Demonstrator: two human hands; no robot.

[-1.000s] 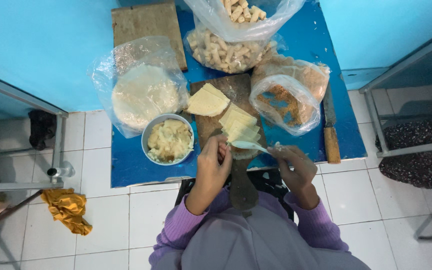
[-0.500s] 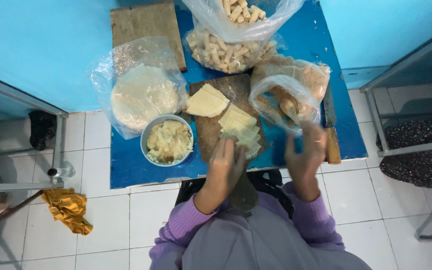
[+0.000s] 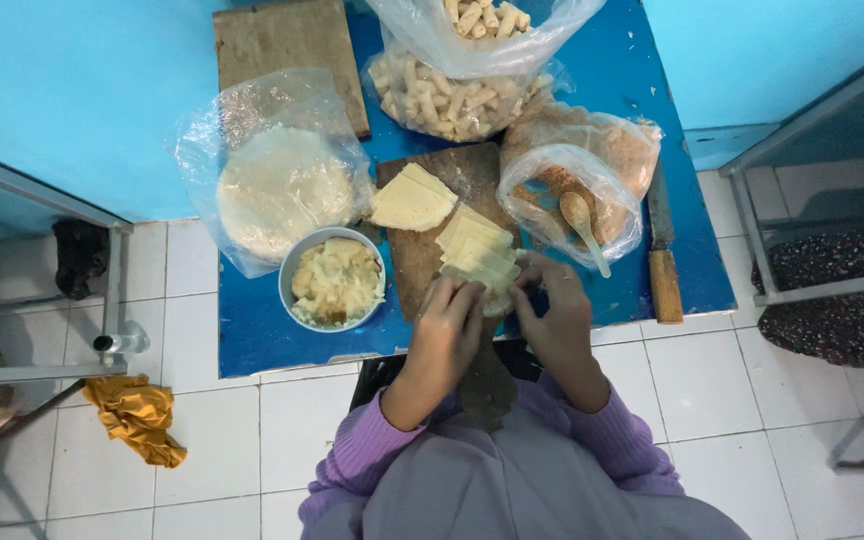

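My left hand (image 3: 449,322) and my right hand (image 3: 548,301) meet at the near end of a dark wooden board (image 3: 432,235), both pinching a pale thin wrapper sheet (image 3: 495,288) between the fingers. A stack of similar yellow sheets (image 3: 473,243) lies on the board just beyond my hands, and another stack (image 3: 409,201) sits farther back. A grey bowl of pale mashed filling (image 3: 334,281) stands left of my left hand. A wooden spoon (image 3: 582,226) rests in the open bag of brown crumbs (image 3: 572,175) right of the board.
A bag of round white wrappers (image 3: 280,187) lies at the left of the blue table (image 3: 252,340). Bags of rolled pieces (image 3: 447,98) sit at the back beside a second board (image 3: 287,45). A knife (image 3: 663,250) lies at right. An orange cloth (image 3: 139,415) is on the tiled floor.
The spoon has left my right hand and now rests in the crumb bag. My right hand came back to the board, and both hands have closed on the wrapper sheet.
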